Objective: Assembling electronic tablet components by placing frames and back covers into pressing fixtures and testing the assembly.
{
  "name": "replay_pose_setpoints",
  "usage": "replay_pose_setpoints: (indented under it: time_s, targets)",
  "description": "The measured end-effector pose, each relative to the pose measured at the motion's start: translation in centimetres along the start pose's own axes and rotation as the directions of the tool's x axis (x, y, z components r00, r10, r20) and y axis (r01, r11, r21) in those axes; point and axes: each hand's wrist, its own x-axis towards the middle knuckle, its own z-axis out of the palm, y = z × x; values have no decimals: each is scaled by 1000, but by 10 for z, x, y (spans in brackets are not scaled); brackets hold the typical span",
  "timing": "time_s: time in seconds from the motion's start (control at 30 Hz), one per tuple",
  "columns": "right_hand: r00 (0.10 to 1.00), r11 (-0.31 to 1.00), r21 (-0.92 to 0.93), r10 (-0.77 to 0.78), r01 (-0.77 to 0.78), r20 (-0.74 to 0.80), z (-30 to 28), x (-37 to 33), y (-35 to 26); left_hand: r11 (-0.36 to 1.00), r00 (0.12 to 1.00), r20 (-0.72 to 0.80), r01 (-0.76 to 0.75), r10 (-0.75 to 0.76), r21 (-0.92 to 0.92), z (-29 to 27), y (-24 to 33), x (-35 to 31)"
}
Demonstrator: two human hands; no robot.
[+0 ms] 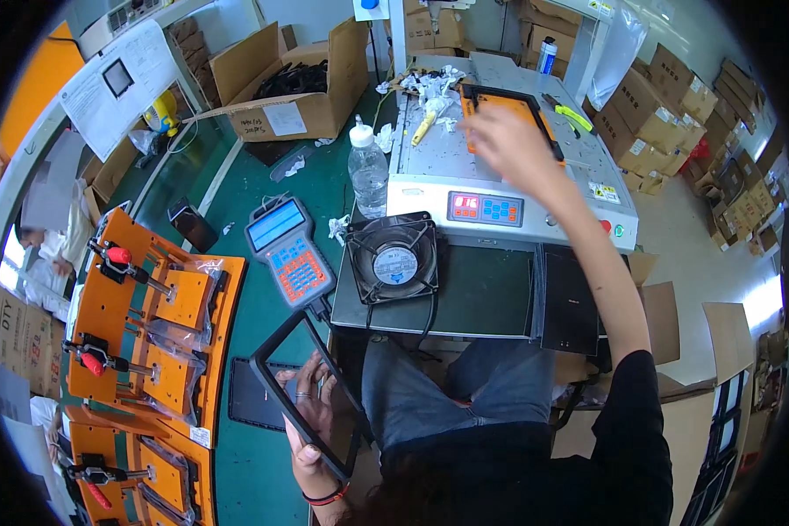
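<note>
Green workbench (254,478) runs down the left side, and I'll place everything off the grey hot plate (412,171) (that's what it looks like) with the red readout. Left of it and closer to the wearer there's an orange toggle-clamp fixture (101,302); off its back left, an open cardboard box (272,123) of black parts. Black-framed tablet-style panel (280,393) is up in the air, front left of it; an orange-and-black frame (526,107) lies on top of it. Left hand (317,408) has the panel, thumb in front, fingers spread behind. Right hand (508,149) is over the frame, fingers half curled, too blurry to tell if they've got anything. I'd guess midway: frame's laid down, panel isn't yet.
</note>
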Motion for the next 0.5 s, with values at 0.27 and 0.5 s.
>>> replay_pose_setpoints:
  time_s: [0.27, 0.5]
  targets:
    - [966, 776, -580, -148, 246, 212, 100, 69, -6, 999, 999, 39, -35, 34, 7, 21, 9, -5]
    - [986, 956, -265, -149, 125, -74, 84, 98, 6, 999, 994, -104, -41, 44, 36, -1, 16, -18]
